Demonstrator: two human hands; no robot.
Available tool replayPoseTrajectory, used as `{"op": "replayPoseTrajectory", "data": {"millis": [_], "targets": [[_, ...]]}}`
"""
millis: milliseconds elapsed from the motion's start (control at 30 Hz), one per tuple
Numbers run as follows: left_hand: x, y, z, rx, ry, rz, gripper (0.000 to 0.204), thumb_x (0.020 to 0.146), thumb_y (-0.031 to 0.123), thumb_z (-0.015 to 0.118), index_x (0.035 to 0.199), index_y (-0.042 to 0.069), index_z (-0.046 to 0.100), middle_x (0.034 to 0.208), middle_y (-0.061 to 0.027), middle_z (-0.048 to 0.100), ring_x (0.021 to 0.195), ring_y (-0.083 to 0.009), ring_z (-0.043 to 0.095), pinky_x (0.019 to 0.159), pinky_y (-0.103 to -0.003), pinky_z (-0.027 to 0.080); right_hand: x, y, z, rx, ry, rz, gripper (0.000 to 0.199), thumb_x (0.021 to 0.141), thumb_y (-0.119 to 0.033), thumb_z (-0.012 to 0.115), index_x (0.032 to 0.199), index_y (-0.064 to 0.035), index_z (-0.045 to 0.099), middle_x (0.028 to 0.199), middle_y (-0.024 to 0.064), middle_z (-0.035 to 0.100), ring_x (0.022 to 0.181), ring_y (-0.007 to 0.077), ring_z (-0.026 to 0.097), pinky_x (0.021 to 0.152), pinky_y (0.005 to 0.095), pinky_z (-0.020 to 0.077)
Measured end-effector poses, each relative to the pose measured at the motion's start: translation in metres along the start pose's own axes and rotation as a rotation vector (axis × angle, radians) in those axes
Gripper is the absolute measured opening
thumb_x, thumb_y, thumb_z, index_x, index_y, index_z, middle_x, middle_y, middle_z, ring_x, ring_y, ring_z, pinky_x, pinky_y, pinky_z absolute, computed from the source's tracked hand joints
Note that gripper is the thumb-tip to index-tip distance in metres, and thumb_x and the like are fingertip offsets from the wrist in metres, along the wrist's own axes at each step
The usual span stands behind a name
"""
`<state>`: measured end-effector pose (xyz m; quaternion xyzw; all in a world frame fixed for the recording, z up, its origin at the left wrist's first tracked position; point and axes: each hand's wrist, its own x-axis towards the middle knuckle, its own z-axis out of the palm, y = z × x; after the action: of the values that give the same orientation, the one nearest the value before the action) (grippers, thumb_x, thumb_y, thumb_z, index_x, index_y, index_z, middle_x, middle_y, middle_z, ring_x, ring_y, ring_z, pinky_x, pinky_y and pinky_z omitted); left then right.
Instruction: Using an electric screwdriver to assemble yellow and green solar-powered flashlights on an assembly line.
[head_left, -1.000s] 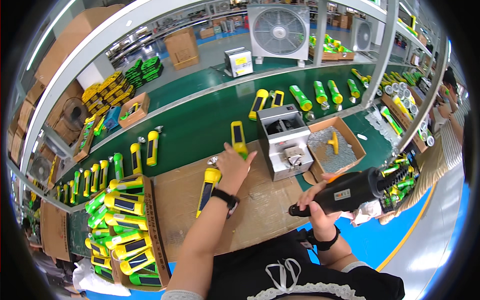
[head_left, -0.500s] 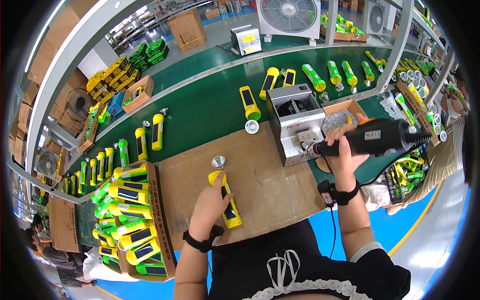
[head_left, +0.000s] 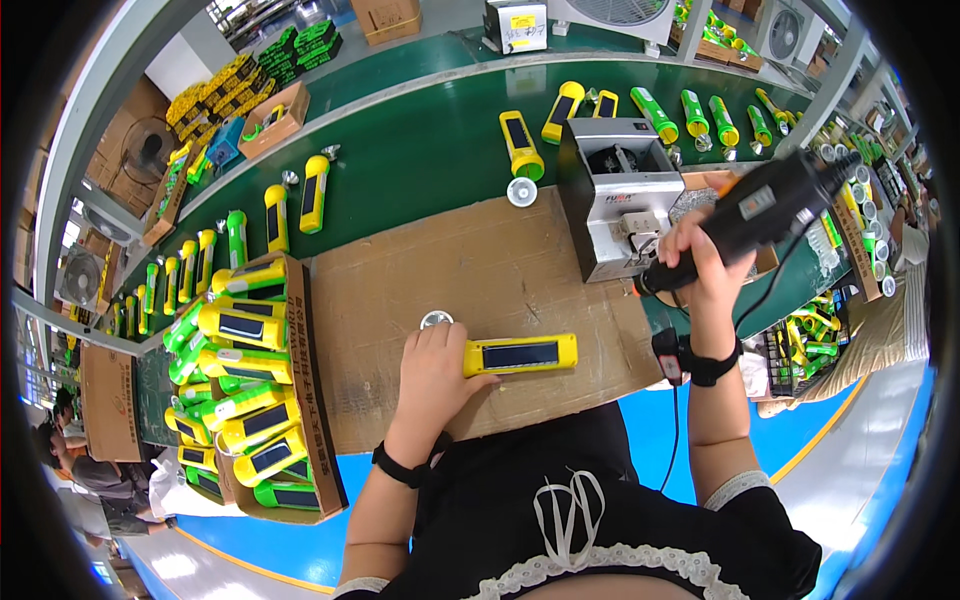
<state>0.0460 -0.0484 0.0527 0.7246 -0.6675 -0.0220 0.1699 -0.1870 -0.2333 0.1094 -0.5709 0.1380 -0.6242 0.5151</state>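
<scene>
My left hand [head_left: 435, 375] is closed around the head end of a yellow flashlight [head_left: 530, 354], which lies crosswise on a cardboard sheet [head_left: 390, 265] with its dark solar panel facing up. Just beyond my left fingers is a round silver reflector [head_left: 436, 319], partly covered by them. On the right, my right hand [head_left: 710, 265] grips a black electric screwdriver [head_left: 765, 210]. It is held tilted, with its tip pointing down and left in front of a grey screw feeder [head_left: 618, 195], apart from the flashlight.
To the left stands a carton [head_left: 318, 400] full of yellow and green flashlights. More flashlights line the green conveyor [head_left: 410, 150], one yellow flashlight [head_left: 520, 145] beside the feeder. A black crate [head_left: 778, 362] of green and yellow parts sits at right. The screwdriver's cord [head_left: 770, 295] hangs below it.
The yellow flashlight has turned from pointing away from me to lying crosswise under my left hand. The screwdriver has tilted, its tip now lower. My view has shifted a little.
</scene>
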Motion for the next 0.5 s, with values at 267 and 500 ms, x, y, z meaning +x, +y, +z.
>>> {"op": "replayPoseTrajectory", "data": {"millis": [267, 500], "targets": [[-0.023, 0.016, 0.035, -0.199, 0.237, -0.048, 0.046, 0.062, 0.024, 0.078, 0.098, 0.004, 0.058, 0.1, -0.0107, 0.056, 0.102, -0.0304, 0.051, 0.088, -0.041, 0.038, -0.069, -0.011, 0.032, 0.066, -0.117, -0.001, 0.064, 0.083, -0.016, 0.065, 0.129, -0.0067, 0.022, 0.074, 0.0058, 0.05, 0.06, 0.0166, 0.052, 0.061, 0.0328, 0.0472], [-0.027, 0.019, 0.037, -0.269, 0.228, -0.091, 0.048, 0.06, 0.021, 0.079, 0.1, 0.004, 0.058, 0.102, -0.0103, 0.058, 0.104, -0.0293, 0.051, 0.09, -0.041, 0.037, -0.063, 0.009, 0.033, 0.02, -0.134, -0.005, 0.057, 0.084, -0.007, 0.06, 0.129, -0.0046, 0.025, 0.076, 0.008, 0.051, 0.061, 0.0165, 0.051, 0.063, 0.0334, 0.0473]]}}
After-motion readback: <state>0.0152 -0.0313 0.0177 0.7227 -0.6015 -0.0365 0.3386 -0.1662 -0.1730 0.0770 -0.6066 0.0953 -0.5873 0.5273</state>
